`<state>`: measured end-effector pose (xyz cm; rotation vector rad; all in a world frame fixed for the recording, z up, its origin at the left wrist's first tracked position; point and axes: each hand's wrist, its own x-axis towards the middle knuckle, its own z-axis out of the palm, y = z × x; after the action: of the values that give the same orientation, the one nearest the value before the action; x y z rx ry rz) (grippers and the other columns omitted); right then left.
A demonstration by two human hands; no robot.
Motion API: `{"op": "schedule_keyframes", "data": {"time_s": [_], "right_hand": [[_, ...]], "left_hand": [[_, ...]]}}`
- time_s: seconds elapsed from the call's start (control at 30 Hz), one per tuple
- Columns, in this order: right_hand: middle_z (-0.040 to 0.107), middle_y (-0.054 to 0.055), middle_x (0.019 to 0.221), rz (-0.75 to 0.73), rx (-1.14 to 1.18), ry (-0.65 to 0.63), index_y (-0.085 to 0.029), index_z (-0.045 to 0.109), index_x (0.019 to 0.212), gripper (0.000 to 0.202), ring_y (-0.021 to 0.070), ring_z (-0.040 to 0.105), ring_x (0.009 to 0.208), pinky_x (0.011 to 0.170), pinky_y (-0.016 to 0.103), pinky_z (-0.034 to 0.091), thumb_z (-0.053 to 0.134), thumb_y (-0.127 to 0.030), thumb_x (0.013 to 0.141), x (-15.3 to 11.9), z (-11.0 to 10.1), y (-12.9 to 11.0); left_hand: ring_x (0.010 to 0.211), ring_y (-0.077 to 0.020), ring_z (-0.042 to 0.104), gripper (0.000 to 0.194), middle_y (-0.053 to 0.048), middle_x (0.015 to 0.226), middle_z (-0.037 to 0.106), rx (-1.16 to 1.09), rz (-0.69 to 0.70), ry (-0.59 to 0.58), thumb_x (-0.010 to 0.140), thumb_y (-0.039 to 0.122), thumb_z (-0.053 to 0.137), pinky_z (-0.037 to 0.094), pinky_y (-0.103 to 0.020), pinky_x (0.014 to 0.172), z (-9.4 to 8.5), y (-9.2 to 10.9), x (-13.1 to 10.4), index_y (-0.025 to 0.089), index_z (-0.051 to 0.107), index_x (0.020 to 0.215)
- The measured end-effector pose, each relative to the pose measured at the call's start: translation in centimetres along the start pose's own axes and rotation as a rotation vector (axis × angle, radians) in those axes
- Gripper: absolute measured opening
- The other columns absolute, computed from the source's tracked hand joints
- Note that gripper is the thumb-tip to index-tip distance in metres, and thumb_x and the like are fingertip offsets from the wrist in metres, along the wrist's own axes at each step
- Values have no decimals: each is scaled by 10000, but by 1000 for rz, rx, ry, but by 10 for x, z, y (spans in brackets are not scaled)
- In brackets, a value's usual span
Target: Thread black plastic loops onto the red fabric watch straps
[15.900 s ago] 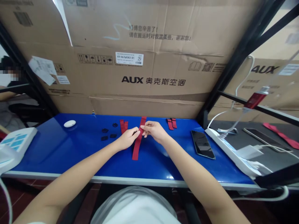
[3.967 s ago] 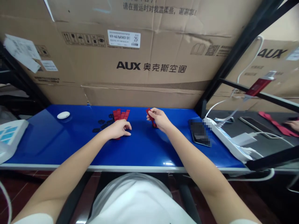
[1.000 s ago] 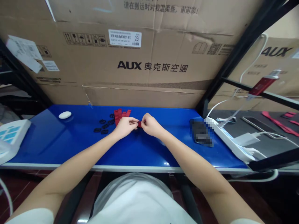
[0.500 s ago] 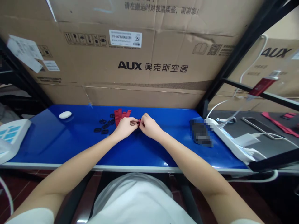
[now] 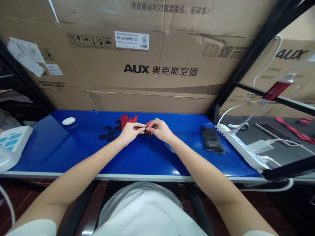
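Observation:
Over the blue tabletop [image 5: 147, 160], my left hand [image 5: 130, 132] pinches a small black buckle [image 5: 145, 129], mostly covered by the fingertips. My right hand [image 5: 161, 129] grips a short red webbing strap [image 5: 149, 123] right against that buckle. How far the strap passes through the buckle cannot be made out. Just beyond my left hand lies a bunch of red straps [image 5: 124, 120], partly hidden by it. Several loose black buckles [image 5: 110, 139] are scattered to the left of the straps.
A large cardboard box [image 5: 152, 82] stands along the table's back edge. A small white oval object [image 5: 69, 121] and a white device [image 5: 14, 147] lie at the left. A dark blurred item [image 5: 212, 139] and a white power strip [image 5: 242, 149] are at the right, beside a black rack post [image 5: 236, 68].
The red strap now shows more between my hands, its end standing up by the right fingers. Both hands have shifted only slightly; the loose buckles stay put.

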<state>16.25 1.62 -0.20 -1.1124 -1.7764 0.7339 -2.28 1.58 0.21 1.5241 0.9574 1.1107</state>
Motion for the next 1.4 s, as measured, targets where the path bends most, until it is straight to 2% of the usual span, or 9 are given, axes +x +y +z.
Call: {"op": "schedule_keyframes", "data": {"time_s": [0.17, 0.3, 0.4, 0.53, 0.7, 0.83, 1.03, 1.3, 1.4], "right_hand": [[570, 7, 706, 87, 240, -65, -175, 543, 698, 224, 122, 562, 549, 538, 274, 475, 704, -327, 733, -2, 1, -4], [636, 18, 713, 90, 433, -188, -184, 512, 904, 167, 168, 635, 648, 682, 348, 530, 612, -254, 790, -2, -3, -3], [645, 90, 999, -48, 167, -160, -179, 542, 1059, 299, 204, 634, 906, 822, 396, 504, 571, -138, 764, -2, -9, 2], [509, 112, 1326, -179, -320, -168, -215, 615, 1122, 416, 261, 458, 1227, 1003, 463, 365, 643, -106, 721, -1, -12, 11], [674, 33, 901, -97, -270, -317, -163, 669, 885, 126, 181, 585, 867, 821, 311, 432, 656, -256, 801, 2, -23, 10], [651, 4, 659, 37, -80, -333, -150, 656, 774, 240, 131, 570, 617, 637, 249, 434, 608, -375, 844, 5, -42, 10], [680, 14, 685, 247, 34, -341, -159, 685, 929, 215, 114, 585, 568, 549, 220, 452, 686, -312, 778, 6, -53, 22], [676, 36, 706, 379, 236, -226, -122, 691, 861, 299, 139, 627, 600, 581, 247, 515, 783, -100, 577, 3, -52, 19], [683, 37, 733, 388, 125, -178, -133, 679, 818, 305, 148, 641, 626, 613, 259, 525, 776, -53, 541, 6, -47, 23]], "left_hand": [[952, -254, 695, 465, -115, 986, 756, -22, -32, -63, 601, 371, 859, 498, -429, 968, -2, 2, 0, 144, 762, 995], [904, -229, 697, 461, -109, 965, 756, -111, -28, -60, 593, 365, 864, 521, -404, 908, -4, 3, 1, 143, 754, 982], [790, -196, 691, 412, -94, 879, 754, -76, 7, -38, 598, 379, 856, 548, -366, 810, -4, 6, 1, 136, 757, 915], [674, -157, 662, 389, -70, 802, 738, 9, 23, -174, 638, 384, 831, 554, -338, 744, -3, 12, -2, 138, 751, 928], [751, -172, 675, 405, -84, 894, 737, -15, 80, -89, 657, 404, 819, 558, -323, 741, -15, 17, 1, 144, 742, 958], [797, -180, 678, 446, -91, 941, 738, -57, 97, 116, 617, 422, 838, 559, -321, 770, -35, 16, 10, 150, 742, 958], [815, -203, 682, 460, -97, 906, 747, 35, 91, 239, 583, 450, 847, 563, -341, 797, -45, 12, 15, 139, 751, 908], [738, -193, 677, 455, -90, 850, 742, 61, 38, 213, 568, 457, 853, 583, -358, 761, -43, 6, 14, 134, 754, 874], [725, -188, 674, 461, -87, 835, 740, 47, 9, 197, 544, 440, 867, 588, -377, 772, -43, 6, 14, 130, 753, 867]]}}
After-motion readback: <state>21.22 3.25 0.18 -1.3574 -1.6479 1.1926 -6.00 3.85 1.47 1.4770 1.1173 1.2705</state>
